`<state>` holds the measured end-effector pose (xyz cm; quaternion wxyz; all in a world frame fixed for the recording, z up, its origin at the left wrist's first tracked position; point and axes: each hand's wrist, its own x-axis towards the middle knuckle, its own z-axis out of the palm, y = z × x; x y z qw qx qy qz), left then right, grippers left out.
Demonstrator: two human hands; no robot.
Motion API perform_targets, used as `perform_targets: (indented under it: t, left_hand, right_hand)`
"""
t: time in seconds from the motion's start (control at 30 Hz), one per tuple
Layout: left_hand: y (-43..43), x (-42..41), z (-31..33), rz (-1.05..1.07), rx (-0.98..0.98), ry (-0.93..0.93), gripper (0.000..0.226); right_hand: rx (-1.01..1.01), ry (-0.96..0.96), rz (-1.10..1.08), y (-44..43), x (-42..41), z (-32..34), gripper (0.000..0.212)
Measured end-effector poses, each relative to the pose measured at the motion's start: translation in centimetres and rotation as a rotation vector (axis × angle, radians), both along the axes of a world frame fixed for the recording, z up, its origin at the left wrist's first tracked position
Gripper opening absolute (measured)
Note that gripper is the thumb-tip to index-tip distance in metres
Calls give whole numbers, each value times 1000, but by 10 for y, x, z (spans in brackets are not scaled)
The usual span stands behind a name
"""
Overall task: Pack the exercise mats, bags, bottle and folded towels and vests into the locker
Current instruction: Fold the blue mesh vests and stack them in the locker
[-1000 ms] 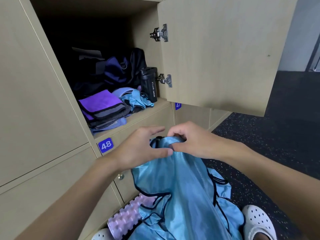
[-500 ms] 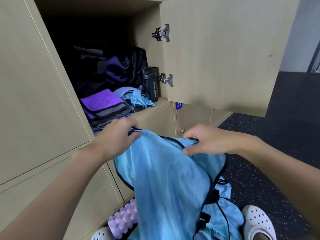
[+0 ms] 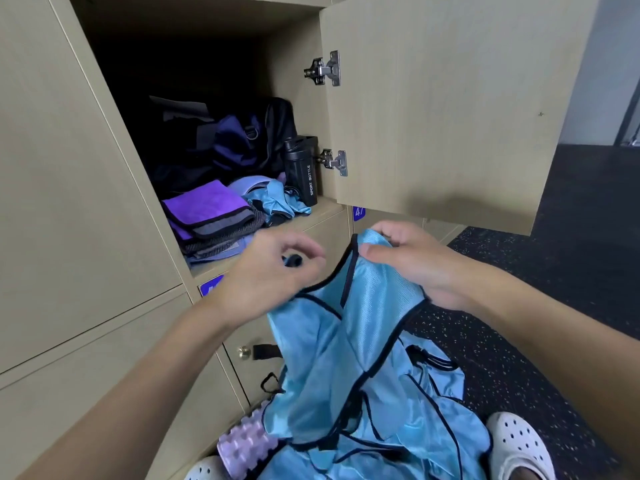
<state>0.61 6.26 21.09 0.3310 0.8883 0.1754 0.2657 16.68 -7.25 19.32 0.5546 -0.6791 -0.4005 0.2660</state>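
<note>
A light blue vest (image 3: 349, 344) with dark trim hangs in front of the lockers. My left hand (image 3: 270, 271) grips its dark edge at the left, and my right hand (image 3: 408, 261) pinches its top at the right. In the open locker (image 3: 311, 216) lie folded purple and grey towels (image 3: 211, 216), a crumpled blue vest (image 3: 277, 202), a dark purple bag (image 3: 235, 143) and a black sport bottle (image 3: 304, 171) standing at the right wall.
The locker door (image 3: 450, 105) stands open to the right above my right hand. A lilac bumpy roller (image 3: 246, 445) lies on the floor by my white shoes (image 3: 519, 445). More blue fabric is heaped below. Dark speckled floor (image 3: 519, 271) stretches right.
My hands have come closer together again after spreading the vest wide, folding its top edge inward. The right hand rose slightly toward the locker shelf.
</note>
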Motion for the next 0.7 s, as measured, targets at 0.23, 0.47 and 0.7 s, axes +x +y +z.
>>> perform_targets:
  t: [0.23,0.47,0.7]
  left_hand:
    - [-20,17,-29,-206,-161,127,17]
    - [-22,23,-24,-34,-308,11,14]
    - [-8,23,-12,218,-438,-209,11]
  right_hand:
    - [74,38,-7,3,-2,-4,7]
    - [-103,-339,-236,8,9,-16,32]
    - [19,-370,95,-1,-19,-10,25]
